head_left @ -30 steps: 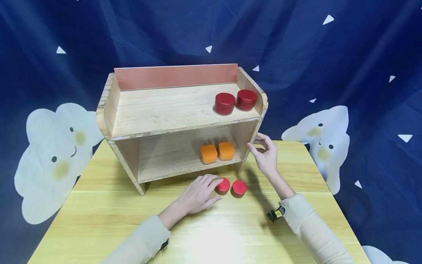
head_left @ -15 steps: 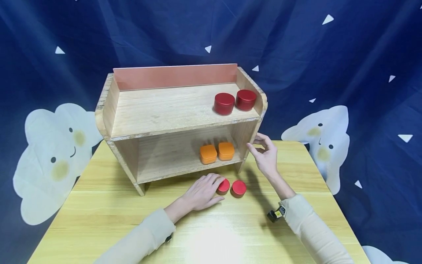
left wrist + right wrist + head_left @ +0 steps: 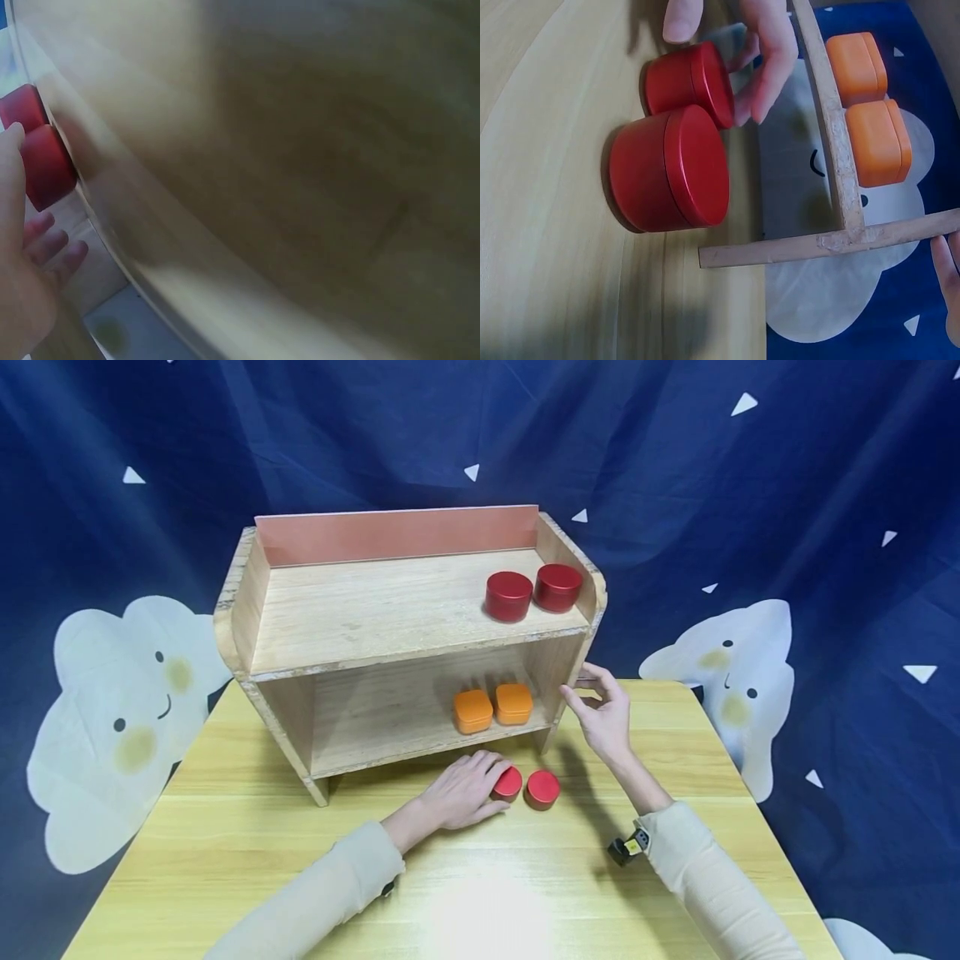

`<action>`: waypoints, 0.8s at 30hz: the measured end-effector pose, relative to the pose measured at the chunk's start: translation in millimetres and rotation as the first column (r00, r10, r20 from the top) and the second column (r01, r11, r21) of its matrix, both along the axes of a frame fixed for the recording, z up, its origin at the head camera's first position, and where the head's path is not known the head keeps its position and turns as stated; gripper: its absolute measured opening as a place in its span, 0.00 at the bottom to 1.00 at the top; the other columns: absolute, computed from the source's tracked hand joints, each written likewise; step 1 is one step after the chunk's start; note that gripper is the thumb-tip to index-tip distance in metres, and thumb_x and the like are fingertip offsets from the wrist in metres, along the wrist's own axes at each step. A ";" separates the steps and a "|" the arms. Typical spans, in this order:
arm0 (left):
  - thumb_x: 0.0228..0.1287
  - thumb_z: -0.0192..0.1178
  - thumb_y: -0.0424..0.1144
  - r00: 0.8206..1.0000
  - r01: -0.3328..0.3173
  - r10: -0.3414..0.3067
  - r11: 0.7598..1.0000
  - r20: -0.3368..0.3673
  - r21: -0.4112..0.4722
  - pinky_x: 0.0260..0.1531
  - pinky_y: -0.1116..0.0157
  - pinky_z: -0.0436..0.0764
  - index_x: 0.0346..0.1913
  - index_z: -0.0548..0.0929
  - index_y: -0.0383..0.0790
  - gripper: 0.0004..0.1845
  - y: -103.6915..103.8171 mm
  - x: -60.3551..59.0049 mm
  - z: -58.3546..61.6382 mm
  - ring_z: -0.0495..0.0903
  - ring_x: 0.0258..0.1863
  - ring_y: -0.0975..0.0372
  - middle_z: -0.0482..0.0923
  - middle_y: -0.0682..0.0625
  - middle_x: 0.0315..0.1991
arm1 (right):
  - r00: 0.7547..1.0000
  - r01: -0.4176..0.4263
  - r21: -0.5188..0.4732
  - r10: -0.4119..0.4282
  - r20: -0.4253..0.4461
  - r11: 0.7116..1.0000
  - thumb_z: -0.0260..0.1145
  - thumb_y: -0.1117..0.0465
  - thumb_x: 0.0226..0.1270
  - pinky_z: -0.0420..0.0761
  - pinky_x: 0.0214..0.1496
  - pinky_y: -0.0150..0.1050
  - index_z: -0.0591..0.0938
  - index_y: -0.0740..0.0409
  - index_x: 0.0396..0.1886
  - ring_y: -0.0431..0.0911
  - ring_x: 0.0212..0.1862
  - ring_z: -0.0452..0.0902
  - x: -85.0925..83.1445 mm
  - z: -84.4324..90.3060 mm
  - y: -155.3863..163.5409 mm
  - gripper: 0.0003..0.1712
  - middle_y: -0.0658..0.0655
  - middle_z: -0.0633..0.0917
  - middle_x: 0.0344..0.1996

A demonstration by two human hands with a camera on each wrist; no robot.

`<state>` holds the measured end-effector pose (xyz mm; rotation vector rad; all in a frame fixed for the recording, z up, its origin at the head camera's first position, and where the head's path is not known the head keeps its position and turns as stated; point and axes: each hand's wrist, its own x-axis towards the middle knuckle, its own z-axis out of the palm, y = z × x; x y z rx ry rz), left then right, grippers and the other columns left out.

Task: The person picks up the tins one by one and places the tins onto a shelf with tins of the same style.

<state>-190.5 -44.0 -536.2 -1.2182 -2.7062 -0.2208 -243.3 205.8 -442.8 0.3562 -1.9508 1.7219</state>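
Observation:
Two small red round tins stand on the wooden table in front of a two-tier wooden shelf. My left hand grips the left red tin, thumb on one side and fingers on the other. The second red tin stands free just to its right. My right hand hovers at the shelf's right side panel, fingers loosely bent and touching its outer face. The left wrist view is blurred and shows the left red tin by my palm.
Two larger dark red tins sit on the top tier at the right. Two orange square tins sit on the lower tier, right of middle. A blue cloth with clouds hangs behind.
My left hand has slid a little further onto the left red tin and its forearm has shifted. The right hand and all tins stay where they were.

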 end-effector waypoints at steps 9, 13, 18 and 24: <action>0.76 0.57 0.62 1.000 0.016 -0.015 0.999 0.025 -0.037 0.62 0.59 0.84 0.74 0.71 0.43 0.35 1.2 -3.2 -0.1 0.77 0.65 0.59 0.77 0.49 0.67 | 1.000 0.008 0.014 -0.008 0.006 1.000 0.72 0.79 0.61 0.85 0.39 0.24 0.80 0.75 0.58 0.28 0.42 0.85 -0.6 -0.5 0.6 0.24 0.33 0.87 0.42; 0.77 0.56 0.62 1.000 0.015 -0.014 0.999 0.025 -0.050 0.63 0.59 0.83 0.73 0.72 0.44 0.33 0.8 -2.7 0.1 0.77 0.65 0.59 0.77 0.50 0.66 | 1.000 0.003 0.016 -0.003 0.001 1.000 0.72 0.80 0.61 0.85 0.39 0.22 0.80 0.77 0.58 0.27 0.42 0.84 -0.3 -0.5 0.0 0.24 0.33 0.86 0.42; 0.79 0.55 0.60 1.000 0.025 -0.024 0.999 0.005 -0.041 0.59 0.60 0.84 0.71 0.74 0.45 0.29 -0.1 -2.2 -0.1 0.78 0.62 0.59 0.78 0.51 0.64 | 1.000 -0.009 0.001 0.009 -0.020 1.000 0.72 0.79 0.61 0.84 0.38 0.21 0.82 0.71 0.56 0.27 0.42 0.85 -0.7 -1.6 0.0 0.22 0.33 0.86 0.44; 0.80 0.54 0.59 0.999 0.041 -0.041 0.999 -0.026 -0.028 0.56 0.61 0.84 0.70 0.76 0.45 0.27 -1.4 -1.2 -1.7 0.79 0.60 0.60 0.80 0.52 0.62 | 0.999 -0.023 -0.022 0.022 -0.042 1.000 0.72 0.77 0.61 0.84 0.39 0.21 0.84 0.65 0.55 0.28 0.42 0.85 -1.0 -2.5 0.4 0.22 0.36 0.87 0.44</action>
